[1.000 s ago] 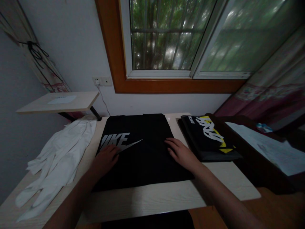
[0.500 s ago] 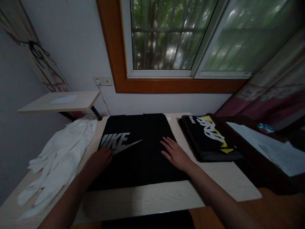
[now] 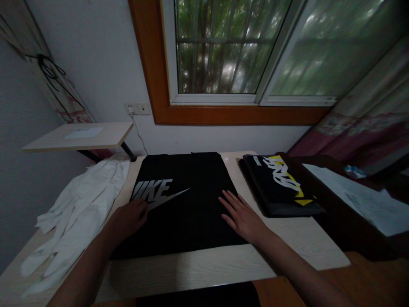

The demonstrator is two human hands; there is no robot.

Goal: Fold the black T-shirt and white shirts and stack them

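Note:
A folded black T-shirt [image 3: 191,221] with a grey NIKE print and swoosh lies on the pale wooden table. My left hand [image 3: 129,217] is at its left side, fingers curled in on the cloth beside the print; the fingertips are partly hidden. On the right side of the shirt, my right hand [image 3: 244,216] rests flat with its fingers spread. Farther right sits a stack of folded dark clothes [image 3: 277,183], the top one bearing a white and yellow print.
White clothing [image 3: 76,213] lies loosely along the table's left side, under a small raised shelf [image 3: 79,136]. A dark surface on the right holds a sheet of paper [image 3: 358,196]. Behind the table are a wall socket [image 3: 136,108] with a plugged cable and a window [image 3: 223,51].
My right hand has slid slightly toward me and to the right over the shirt. My left hand has shifted a little left, and the shirt's near left corner has moved slightly outward.

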